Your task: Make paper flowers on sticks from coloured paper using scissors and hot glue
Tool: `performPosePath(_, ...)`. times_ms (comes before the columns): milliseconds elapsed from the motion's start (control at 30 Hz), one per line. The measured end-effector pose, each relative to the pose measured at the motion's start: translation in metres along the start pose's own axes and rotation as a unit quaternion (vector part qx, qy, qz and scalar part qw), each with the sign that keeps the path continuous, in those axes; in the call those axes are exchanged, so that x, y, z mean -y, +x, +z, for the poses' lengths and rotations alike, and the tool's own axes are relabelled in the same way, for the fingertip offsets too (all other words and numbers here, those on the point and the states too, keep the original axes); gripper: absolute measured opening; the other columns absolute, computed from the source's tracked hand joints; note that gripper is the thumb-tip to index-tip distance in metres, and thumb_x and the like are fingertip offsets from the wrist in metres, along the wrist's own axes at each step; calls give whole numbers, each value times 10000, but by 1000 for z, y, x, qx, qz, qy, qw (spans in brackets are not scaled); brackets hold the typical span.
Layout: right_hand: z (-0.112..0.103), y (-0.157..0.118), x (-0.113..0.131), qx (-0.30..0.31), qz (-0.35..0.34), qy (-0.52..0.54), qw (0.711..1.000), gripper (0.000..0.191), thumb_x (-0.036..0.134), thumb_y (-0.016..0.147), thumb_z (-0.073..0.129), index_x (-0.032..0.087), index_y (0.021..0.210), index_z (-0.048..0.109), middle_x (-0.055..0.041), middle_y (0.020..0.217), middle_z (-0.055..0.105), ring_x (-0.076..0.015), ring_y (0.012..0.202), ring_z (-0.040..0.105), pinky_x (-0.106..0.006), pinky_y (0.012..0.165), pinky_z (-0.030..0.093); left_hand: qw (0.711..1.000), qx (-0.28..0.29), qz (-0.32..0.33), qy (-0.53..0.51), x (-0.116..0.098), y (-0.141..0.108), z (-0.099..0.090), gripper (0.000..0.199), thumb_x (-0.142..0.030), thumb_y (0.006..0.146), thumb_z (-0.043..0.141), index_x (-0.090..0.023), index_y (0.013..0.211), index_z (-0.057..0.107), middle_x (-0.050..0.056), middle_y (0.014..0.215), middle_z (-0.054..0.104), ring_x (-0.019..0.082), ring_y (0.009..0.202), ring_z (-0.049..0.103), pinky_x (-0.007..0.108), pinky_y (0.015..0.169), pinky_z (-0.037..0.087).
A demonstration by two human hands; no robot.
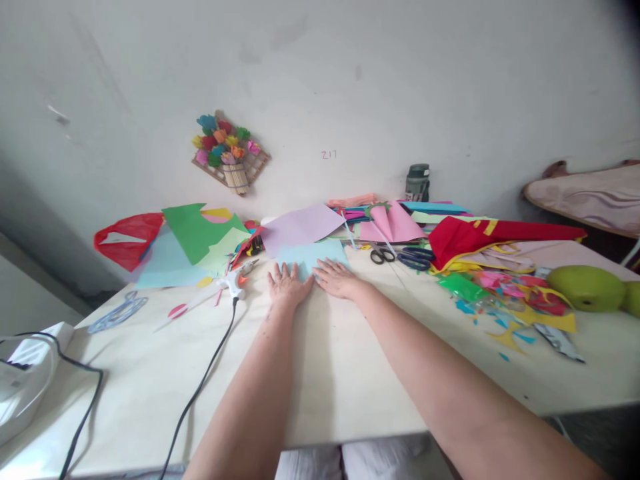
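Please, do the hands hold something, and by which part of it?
Nothing is held: the left hand and the right hand lie flat at the near edge of the light blue paper.

Flower wall hanging, upper left. Number "217" on wall, upper middle. Dark green bottle right of center, near wall. Red plastic bag, left. White power strip, lower left edge. Right side: red cloth with yellow trim, rounded green object, pale patterned cushion at upper right edge.
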State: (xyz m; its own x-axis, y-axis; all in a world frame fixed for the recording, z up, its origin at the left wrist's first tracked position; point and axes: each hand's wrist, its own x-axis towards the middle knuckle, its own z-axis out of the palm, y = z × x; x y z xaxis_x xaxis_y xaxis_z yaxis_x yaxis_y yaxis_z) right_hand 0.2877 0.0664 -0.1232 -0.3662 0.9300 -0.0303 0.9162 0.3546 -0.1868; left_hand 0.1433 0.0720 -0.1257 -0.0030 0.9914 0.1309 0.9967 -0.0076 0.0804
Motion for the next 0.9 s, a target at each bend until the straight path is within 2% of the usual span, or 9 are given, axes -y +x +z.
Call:
performPosePath(200, 6, 2, 4, -9, 40, 23, 999, 539, 454, 855, 167, 260, 1357, 180, 38, 1434, 44, -190, 1300, -14, -388, 1038, 19, 998, 33, -40, -25, 4, 2, 0, 693, -624, 730, 243, -266, 1322, 279, 29, 1423, 141, 297, 1292, 4, 512, 1004, 1)
performPosePath(267, 8, 2, 2, -19, 50, 27, 998, 538, 451, 855, 185, 253, 1355, 192, 35, 1435, 46, -198, 1300, -15, -391, 1038, 23, 997, 25, -60, -31, 7, 2, -1, 615, -554, 767, 249, -272, 1311, 302, 26, 1421, 156, 301, 1291, 31, 523, 997, 28)
performPosePath(333, 8, 3, -1, -44, 57, 27, 997, 526, 422, 860, 209, 232, 1351, 217, 16, 1436, 67, -208, 1299, 19, -388, 1036, 54, 996, -9, -77, -34, 10, 1, -3, 540, -458, 796, 264, -261, 1294, 333, 51, 1402, 225, 304, 1280, 124, 524, 981, 107)
performPosePath(467, 2, 2, -11, -133, 100, 19, 986, 457, 327, 874, 220, 159, 1266, 386, -80, 1378, 270, -207, 1233, 260, -330, 979, 223, 991, -85, -91, -42, 14, 2, -11, 461, -312, 747, 410, -218, 1196, 449, 117, 1172, 523, 297, 1131, 396, 449, 869, 318)
performPosePath(567, -2, 0, -16, -179, 161, 0, 971, 401, 326, 854, 284, 139, 1126, 511, -128, 1224, 453, -229, 1105, 403, -342, 901, 299, 985, -104, -110, -89, 18, 5, -14, 480, -242, 688, 486, -206, 1166, 481, 119, 1057, 590, 285, 1077, 447, 374, 796, 385)
performPosePath(667, 0, -2, -17, -178, 201, -14, 963, 398, 367, 830, 339, 138, 1096, 527, -148, 1164, 484, -264, 1087, 396, -382, 882, 292, 969, -109, -132, -179, 22, 8, -14, 512, -214, 666, 503, -196, 1177, 476, 101, 1091, 582, 254, 1051, 485, 332, 791, 405)
performPosePath(767, 6, -1, -19, -169, 197, -17, 966, 414, 375, 836, 324, 155, 1146, 490, -148, 1227, 427, -267, 1126, 351, -388, 896, 266, 954, -112, -139, -241, 25, 8, -15, 506, -217, 660, 515, -170, 1163, 490, 89, 1084, 593, 219, 1025, 516, 296, 824, 400)
performPosePath(900, 11, 2, -21, -171, 186, -19, 967, 421, 365, 849, 288, 158, 1167, 472, -145, 1270, 384, -270, 1155, 312, -392, 912, 238, 952, -94, -191, -220, 20, 3, -25, 490, -341, 665, 530, -201, 1134, 512, 97, 1081, 590, 253, 1008, 525, 355, 808, 409)
